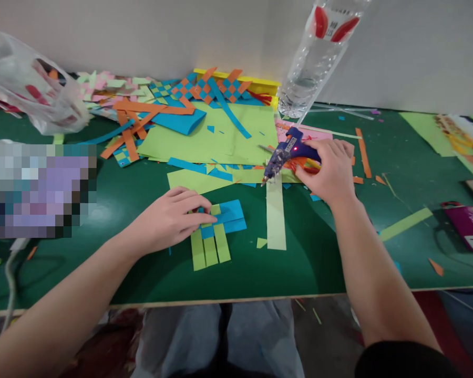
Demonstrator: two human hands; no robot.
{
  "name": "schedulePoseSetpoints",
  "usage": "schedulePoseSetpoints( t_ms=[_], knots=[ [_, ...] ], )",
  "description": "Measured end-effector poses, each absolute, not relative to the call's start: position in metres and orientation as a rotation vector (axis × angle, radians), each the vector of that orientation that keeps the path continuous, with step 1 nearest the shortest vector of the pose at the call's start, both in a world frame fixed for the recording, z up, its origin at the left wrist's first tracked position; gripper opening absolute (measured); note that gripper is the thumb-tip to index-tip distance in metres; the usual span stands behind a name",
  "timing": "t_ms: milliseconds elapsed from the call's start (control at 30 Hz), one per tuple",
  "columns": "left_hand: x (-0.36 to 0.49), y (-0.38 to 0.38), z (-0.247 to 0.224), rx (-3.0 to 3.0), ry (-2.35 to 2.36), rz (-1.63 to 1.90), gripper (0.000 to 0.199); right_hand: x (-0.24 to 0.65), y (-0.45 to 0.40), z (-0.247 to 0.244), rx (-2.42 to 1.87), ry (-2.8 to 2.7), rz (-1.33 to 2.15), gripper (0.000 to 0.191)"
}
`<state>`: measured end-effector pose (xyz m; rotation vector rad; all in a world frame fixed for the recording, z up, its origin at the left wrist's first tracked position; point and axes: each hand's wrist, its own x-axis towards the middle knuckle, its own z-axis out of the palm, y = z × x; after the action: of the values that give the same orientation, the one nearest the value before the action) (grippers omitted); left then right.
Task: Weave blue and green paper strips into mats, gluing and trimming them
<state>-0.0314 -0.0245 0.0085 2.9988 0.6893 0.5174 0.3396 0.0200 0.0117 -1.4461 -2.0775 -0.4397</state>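
Note:
My right hand [333, 170] is wrapped round the handle of a dark blue glue gun [284, 151]. A small red light glows on its body, and its nozzle points down to the left, above the pale green strip [276, 215]. My left hand [171, 219] has its fingers curled, thumb and fingertips together on a small paper weave [210, 247] of blue and green strips. The weave lies flat on the table; green ends point toward me and blue ends to the right. My fingers hide its left part.
Green sheets [216, 131] and finished woven pieces [205, 89] lie behind my hands. A tilted water bottle [315, 63] stands by the wall. A plastic bag [39, 89] and a blurred-out device [47, 194] are at left, a purple box [467, 226] at right.

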Motion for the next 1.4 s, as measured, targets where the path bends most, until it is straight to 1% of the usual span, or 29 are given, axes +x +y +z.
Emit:
schedulePoseSetpoints(
  t_ms=[200,433,567,733,933,1000,1167,1400],
  knots=[
    [-0.030,-0.026,0.010,2.974,0.689,0.551,0.029,0.355,0.027,0.003,-1.580,-1.927,-0.454,0.045],
    [-0.030,-0.027,0.014,2.985,0.690,0.564,0.026,0.374,0.043,-0.017,-1.777,-1.701,-0.484,0.044],
    [-0.031,-0.029,0.014,3.011,0.678,0.569,0.025,0.386,0.055,-0.025,-1.848,-1.585,-0.456,0.048],
    [-0.032,-0.030,0.014,3.021,0.675,0.579,0.026,0.397,0.071,-0.021,-2.002,-1.466,-0.383,0.055],
    [-0.032,-0.031,0.017,3.060,0.671,0.588,0.023,0.407,0.103,-0.014,-2.199,-1.362,-0.243,0.046],
    [-0.031,-0.031,0.018,3.071,0.668,0.589,0.022,0.414,0.118,-0.015,-2.231,-1.341,-0.258,0.048],
    [-0.029,-0.030,0.021,3.086,0.662,0.607,0.021,0.431,0.155,-0.020,-2.308,-1.256,-0.290,0.062],
    [-0.027,-0.029,0.022,3.070,0.669,0.624,0.021,0.429,0.172,-0.028,-2.300,-1.273,-0.243,0.068]
  ],
)
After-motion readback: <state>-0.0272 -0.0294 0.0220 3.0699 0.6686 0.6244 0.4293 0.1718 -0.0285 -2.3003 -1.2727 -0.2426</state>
